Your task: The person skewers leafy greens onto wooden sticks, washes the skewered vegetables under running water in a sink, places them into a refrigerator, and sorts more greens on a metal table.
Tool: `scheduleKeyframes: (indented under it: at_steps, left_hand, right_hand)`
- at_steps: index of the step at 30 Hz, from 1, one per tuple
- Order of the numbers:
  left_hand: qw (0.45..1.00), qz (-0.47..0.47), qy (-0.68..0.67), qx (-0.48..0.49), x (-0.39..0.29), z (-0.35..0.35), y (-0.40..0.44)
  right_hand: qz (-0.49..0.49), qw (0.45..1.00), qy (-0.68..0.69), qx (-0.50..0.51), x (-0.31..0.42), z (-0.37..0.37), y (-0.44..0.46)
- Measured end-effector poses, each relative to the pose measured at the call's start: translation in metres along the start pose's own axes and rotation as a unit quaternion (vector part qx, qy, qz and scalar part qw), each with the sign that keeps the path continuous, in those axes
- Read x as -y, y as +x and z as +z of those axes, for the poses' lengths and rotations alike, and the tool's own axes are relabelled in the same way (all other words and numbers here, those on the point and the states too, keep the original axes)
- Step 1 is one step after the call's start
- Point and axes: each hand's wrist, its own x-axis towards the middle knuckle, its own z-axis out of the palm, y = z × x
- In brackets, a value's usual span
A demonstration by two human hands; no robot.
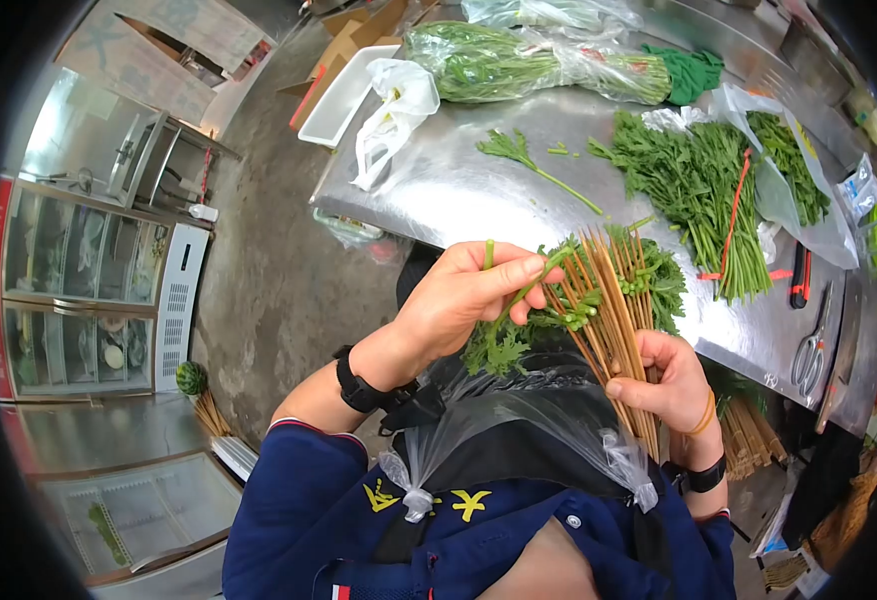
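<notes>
Wooden skewers [614, 310]: right hand [664, 385], grip clamped round them | green stem [557, 262]: left hand [484, 285], grip pinched on it | steady skewers, light pinch should avoid bruising

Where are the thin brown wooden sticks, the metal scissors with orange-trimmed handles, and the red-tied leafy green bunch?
Thin brown wooden sticks [616, 322]: head view, middle of the bundle.
Metal scissors [818, 337]: head view, where the blades meet the handles.
Red-tied leafy green bunch [694, 178]: head view, on its leaves.
</notes>
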Motion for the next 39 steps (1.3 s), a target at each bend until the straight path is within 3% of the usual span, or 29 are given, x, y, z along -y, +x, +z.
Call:
scheduleKeyframes:
  at_steps: [14,16,17,21,22,24,27,30,39]
  left_hand:
    - [0.998,0.034,0.053,-0.002,0.017,0.013,-0.011]
    - [0.991,0.059,0.116,-0.035,0.020,0.018,-0.012]
    - [0.976,0.139,0.160,-0.057,0.025,0.018,-0.011]
    - [0.964,0.158,0.214,-0.015,0.021,0.030,-0.026]
    - [0.981,0.095,0.170,-0.016,0.018,0.036,-0.027]
    - [0.990,0.071,0.124,-0.021,0.030,0.037,-0.016]
    - [0.977,0.136,0.165,-0.010,0.038,0.032,0.000]
    - [0.990,0.119,0.052,-0.050,0.031,0.041,0.010]
    - [0.988,0.103,0.051,-0.101,0.040,0.045,0.024]
  right_hand:
    - [-0.010,1.000,-0.015,-0.001,0.000,0.003,0.006]
    - [-0.003,1.000,-0.021,0.007,0.001,0.002,0.005]
    - [-0.003,1.000,-0.021,0.003,0.002,0.002,0.004]
    - [-0.022,1.000,0.005,0.002,0.000,-0.001,0.003]
    - [-0.036,0.999,0.012,-0.002,-0.001,-0.002,0.003]
    - [-0.044,0.999,0.000,-0.008,0.003,-0.002,0.004]
    - [-0.061,0.997,-0.032,-0.026,0.012,0.003,0.009]
    - [-0.094,0.992,-0.065,-0.055,0.015,0.002,0.016]
    - [-0.112,0.992,0.061,0.016,-0.008,-0.016,0.015]
